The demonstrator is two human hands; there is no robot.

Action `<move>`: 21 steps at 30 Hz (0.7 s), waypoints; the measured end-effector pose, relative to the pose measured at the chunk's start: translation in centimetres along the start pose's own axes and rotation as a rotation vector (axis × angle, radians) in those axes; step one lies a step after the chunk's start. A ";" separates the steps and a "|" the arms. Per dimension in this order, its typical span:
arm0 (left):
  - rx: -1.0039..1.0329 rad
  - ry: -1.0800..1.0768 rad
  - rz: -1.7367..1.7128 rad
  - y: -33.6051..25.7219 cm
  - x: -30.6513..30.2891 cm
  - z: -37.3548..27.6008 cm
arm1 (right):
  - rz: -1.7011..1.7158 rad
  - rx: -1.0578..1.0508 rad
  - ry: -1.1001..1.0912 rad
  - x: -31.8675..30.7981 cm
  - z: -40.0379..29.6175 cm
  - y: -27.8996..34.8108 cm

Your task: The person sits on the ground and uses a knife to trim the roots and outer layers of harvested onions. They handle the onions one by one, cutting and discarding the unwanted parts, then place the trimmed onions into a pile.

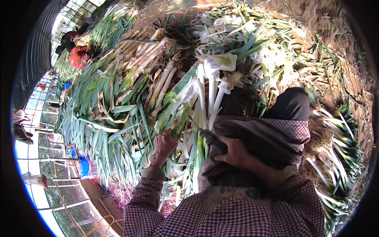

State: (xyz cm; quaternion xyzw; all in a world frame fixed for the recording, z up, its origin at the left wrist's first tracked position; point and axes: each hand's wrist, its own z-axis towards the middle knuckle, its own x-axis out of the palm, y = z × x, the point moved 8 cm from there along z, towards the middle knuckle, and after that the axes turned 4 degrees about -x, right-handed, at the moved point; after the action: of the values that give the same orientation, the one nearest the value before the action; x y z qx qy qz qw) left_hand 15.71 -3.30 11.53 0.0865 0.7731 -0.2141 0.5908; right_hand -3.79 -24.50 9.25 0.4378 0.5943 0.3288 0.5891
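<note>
Several peeled green onion stalks [211, 94] with bright white shanks lie in front of me, their green leaves running down beside my lap. My left hand [165, 144] is closed around green outer leaves [181, 121] at the left side of these stalks. In my right hand [234, 151] is a dark, thin-tipped tool [211, 137], its kind unclear; the tip points up-left against the stalks. A large heap of unpeeled green onions [115, 86] with soil-stained shanks spreads to the left.
Stripped white and green leaves [251, 38] are heaped beyond my knees. Cleaned onions with roots [334, 157] lie in bundles at the right. People in red clothing [78, 56] work at the far upper left, near the greenhouse frame. A blue bag [85, 167] stands at the left.
</note>
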 end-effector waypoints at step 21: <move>0.041 0.026 -0.031 0.3 -2.0 -2.6 | -0.058 0.053 -0.160 -0.7 6.0 -3.9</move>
State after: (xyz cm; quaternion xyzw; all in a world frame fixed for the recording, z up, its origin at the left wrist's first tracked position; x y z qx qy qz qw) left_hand 14.08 -1.66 13.90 0.0893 0.7775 -0.2380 0.5752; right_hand 1.53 -27.45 5.46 0.4609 0.5661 0.2597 0.6321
